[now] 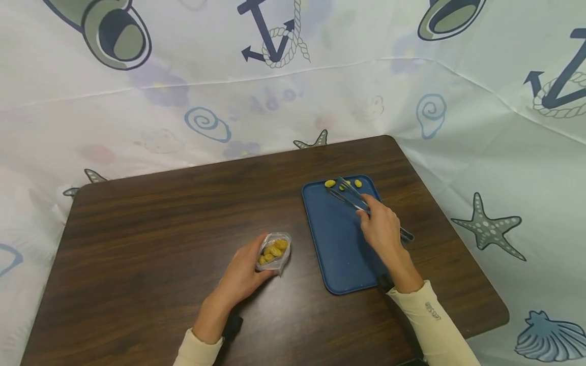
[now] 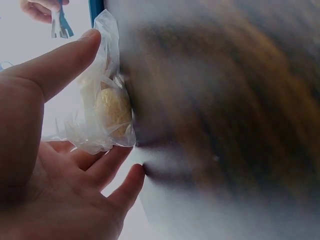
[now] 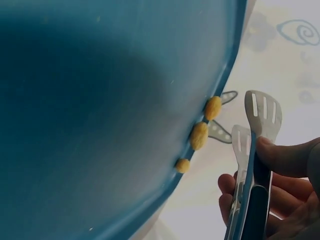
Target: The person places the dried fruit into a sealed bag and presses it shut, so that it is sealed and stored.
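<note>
I see one pair of slotted tongs (image 3: 254,210), metal with blue handles, held over the far part of the blue rectangular tray (image 1: 336,244). Their long axis runs diagonally: the handle end lies toward the near right and the two slotted heads point far left, to the row of yellow oval pieces (image 1: 329,183). The right hand (image 1: 383,226) grips them between thumb and bent fingers, the two metal arms standing a little apart; I see no piece pinched between the heads.

I count three yellow pieces on the tray, lined up along its far edge. The tray's own long side runs away from me, its far end slanting slightly left.

Left of the tray, on the dark wood-grain table (image 1: 160,244), stands one clear plastic bag (image 1: 285,262) with its mouth upward. The left hand (image 1: 242,269) curves round it, thumb on the near side and fingers on the other. Several more yellow pieces show inside; they overlap, so I cannot give an exact count.
</note>
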Demonstrator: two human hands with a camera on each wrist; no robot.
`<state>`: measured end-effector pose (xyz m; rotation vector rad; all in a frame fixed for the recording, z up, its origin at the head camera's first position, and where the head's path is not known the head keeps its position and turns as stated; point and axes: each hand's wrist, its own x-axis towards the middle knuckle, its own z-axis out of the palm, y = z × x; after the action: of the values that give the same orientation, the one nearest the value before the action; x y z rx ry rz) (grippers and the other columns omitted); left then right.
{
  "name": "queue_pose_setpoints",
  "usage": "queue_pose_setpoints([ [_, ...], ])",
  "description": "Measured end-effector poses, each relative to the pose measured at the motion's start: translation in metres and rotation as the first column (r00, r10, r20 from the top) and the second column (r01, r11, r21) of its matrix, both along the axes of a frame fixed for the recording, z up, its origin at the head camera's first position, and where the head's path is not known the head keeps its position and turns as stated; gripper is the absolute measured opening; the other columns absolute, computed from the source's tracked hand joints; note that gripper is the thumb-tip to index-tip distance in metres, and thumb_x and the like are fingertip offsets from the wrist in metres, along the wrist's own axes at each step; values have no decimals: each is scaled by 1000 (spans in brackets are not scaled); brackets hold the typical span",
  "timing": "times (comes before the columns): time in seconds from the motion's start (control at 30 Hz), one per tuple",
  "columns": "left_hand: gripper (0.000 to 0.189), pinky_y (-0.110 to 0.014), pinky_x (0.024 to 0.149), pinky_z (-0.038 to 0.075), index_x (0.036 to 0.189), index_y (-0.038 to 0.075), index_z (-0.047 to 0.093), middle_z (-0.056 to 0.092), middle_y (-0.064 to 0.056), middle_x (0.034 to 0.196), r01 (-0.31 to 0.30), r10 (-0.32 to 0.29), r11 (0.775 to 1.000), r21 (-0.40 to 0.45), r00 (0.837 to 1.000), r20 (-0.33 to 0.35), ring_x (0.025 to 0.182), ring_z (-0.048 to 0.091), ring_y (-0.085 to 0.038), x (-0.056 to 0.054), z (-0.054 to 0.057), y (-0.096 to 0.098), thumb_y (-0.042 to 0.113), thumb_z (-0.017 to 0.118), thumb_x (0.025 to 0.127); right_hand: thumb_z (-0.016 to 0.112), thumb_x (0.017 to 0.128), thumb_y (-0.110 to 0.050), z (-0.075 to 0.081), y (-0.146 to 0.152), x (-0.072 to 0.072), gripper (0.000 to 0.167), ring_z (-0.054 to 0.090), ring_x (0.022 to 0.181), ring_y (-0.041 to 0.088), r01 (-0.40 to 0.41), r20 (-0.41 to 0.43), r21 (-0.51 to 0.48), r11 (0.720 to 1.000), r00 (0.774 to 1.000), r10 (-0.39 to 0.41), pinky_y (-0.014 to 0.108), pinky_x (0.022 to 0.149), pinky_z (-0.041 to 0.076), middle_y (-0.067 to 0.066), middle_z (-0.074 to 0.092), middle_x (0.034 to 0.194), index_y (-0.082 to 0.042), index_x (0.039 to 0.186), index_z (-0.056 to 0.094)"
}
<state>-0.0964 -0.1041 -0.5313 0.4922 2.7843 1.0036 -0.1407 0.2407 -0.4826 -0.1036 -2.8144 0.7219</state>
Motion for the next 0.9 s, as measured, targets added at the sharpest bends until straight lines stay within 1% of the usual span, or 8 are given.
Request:
queue_pose_setpoints([
  [0.27,92,-59,115,40,157,7,39,54,-19,151,1,-1,1000,9,1000,22,140,51,-41,-1,1,1,29,89,83,71,97,-15,-6,6,-7,43,73,93,45,42,4,14,999,999,-42,63,75,55,22,75,114,-6,138,63],
  [0.5,92,-59,115,41,157,7,40,55,-20,150,-1,1,1000,11,1000,18,139,51,-41,-1,1,1,28,89,82,70,98,-16,-13,9,-11,44,72,96,49,90,18,14,996,996,-90,66,78,54,23,73,122,-5,139,62],
  [0.73,92,-59,116,40,157,8,39,54,-19,152,-8,8,1000,4,1000,29,140,51,-41,1,0,2,29,89,83,72,96,-15,-16,12,-16,42,72,93,50,106,-11,36,994,994,-105,66,73,55,24,73,122,-3,136,64],
  [0.9,92,-59,115,41,156,7,40,56,-19,150,-8,7,1000,9,1000,8,138,52,-41,2,0,2,28,89,81,72,95,-15,-17,15,-18,42,72,93,51,102,-9,53,993,995,-102,66,73,54,25,73,120,-3,135,64],
])
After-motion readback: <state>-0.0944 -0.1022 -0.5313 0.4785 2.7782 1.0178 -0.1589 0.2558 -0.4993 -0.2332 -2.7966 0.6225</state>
